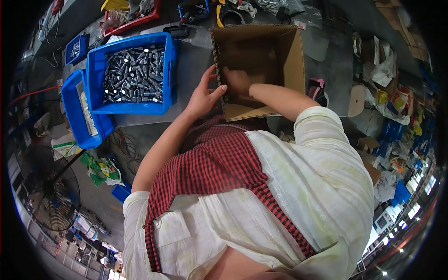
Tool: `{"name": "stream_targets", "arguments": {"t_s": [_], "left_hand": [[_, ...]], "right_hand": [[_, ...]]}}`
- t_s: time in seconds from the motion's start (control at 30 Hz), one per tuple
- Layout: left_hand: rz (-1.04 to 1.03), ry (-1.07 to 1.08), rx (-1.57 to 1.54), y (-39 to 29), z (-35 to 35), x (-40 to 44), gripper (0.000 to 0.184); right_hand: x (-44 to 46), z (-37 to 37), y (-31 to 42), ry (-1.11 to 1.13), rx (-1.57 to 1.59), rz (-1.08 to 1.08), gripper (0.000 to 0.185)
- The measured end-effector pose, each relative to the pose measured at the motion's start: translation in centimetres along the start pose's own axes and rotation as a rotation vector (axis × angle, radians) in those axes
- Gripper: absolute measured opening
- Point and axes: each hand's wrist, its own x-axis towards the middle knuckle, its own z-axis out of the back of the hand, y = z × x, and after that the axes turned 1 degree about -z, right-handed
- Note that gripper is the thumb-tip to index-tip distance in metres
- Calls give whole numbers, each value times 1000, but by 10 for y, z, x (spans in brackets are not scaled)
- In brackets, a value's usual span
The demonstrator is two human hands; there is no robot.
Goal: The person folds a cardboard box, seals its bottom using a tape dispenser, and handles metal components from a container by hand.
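Note:
An open cardboard box point(291, 60) stands on the grey table in front of me, its upper rim facing up. My left hand point(204, 97) is at the box's left wall, thumb and fingers spread apart, with the thumb tip at the cardboard edge. Inside the box, near that same wall, is my right hand point(238, 81). Motion blurs its fingers, so whether they hold anything is not visible. To the left, a blue plastic bin point(170, 74) contains many small dark metal parts point(134, 74) with shiny ends.
A smaller blue tray point(77, 116) adjoins the bin's left side. At the back are a red crate point(133, 28), a small blue container point(193, 11) and plastic bags. A pink-and-black item point(318, 89) lies right of the box. A black fan point(49, 186) stands at lower left.

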Motion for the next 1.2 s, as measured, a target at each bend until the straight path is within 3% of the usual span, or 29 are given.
{"name": "stream_targets", "arguments": {"t_s": [0.1, 0.2, 0.47, 0.53, 0.67, 0.83, 0.97, 1.03, 1.2], "left_hand": [[5, -2, 2, -2, 0, 0, 74], [8, -2, 5, -3, -1, 0, 75], [27, 2, 19, -1, 0, 0, 75], [19, -9, -1, -1, -2, 0, 74], [22, -9, -13, -1, -3, 1, 74], [31, -6, 3, -2, -1, 1, 74], [34, -12, -9, -2, -3, 1, 75], [46, 7, -17, -4, -3, 2, 74], [42, 28, -25, -4, -1, 4, 75]], "right_hand": [[27, 4, -22, -144, -21, 64, 21], [44, 16, -26, -87, -77, 114, 17], [66, -23, -24, -67, 168, -149, 28], [67, -33, -31, -189, 345, -163, 35], [72, -56, -46, -336, 362, -102, 40], [76, -57, -44, -232, 409, -118, 40], [67, -36, -31, -293, 409, -45, 38], [65, -30, -30, -66, 270, -150, 38], [72, -27, -39, 104, 190, -104, 34]]}}
